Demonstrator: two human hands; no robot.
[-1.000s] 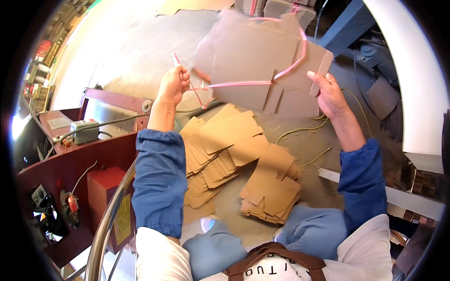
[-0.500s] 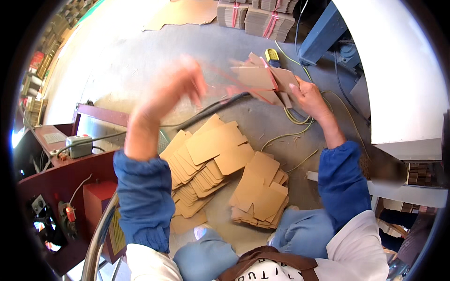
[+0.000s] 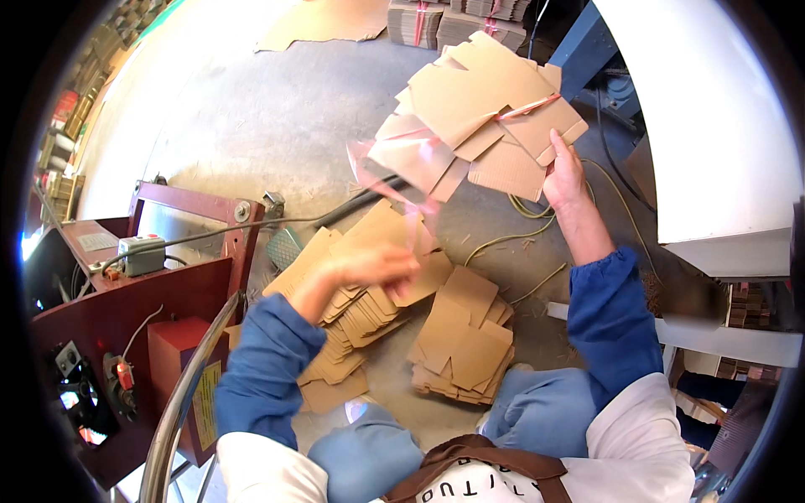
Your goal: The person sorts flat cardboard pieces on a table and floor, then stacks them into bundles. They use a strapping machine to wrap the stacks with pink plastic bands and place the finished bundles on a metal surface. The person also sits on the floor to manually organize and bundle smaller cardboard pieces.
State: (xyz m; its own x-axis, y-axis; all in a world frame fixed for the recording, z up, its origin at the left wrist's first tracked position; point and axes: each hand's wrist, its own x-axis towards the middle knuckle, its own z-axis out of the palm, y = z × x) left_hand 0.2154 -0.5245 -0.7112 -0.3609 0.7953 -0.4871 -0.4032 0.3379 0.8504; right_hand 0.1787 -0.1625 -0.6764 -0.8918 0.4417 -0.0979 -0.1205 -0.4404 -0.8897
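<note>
My right hand (image 3: 564, 174) grips the right edge of a bundle of flat die-cut cardboard blanks (image 3: 474, 92), thumb on top, and holds it tilted above the floor. A pink plastic strap (image 3: 528, 109) crosses the bundle. Its loose, motion-blurred end (image 3: 412, 222) hangs down on the left to my left hand (image 3: 373, 267), whose fingers are closed on it. Under that hand lies a fanned pile of cardboard blanks (image 3: 360, 314). A smaller stack of blanks (image 3: 465, 335) sits right of the pile, between my feet.
A dark red machine (image 3: 134, 293) with a curved metal bar (image 3: 189, 386) stands at left. A white machine panel (image 3: 721, 126) and a blue steel leg (image 3: 591, 50) are at right. Cables (image 3: 608, 176) run over the floor. Strapped cardboard bundles (image 3: 415, 25) stand at the back.
My left hand has come down and toward me, drawing the pink strap with it. The bundle in my right hand has turned to show its broad face and risen slightly.
</note>
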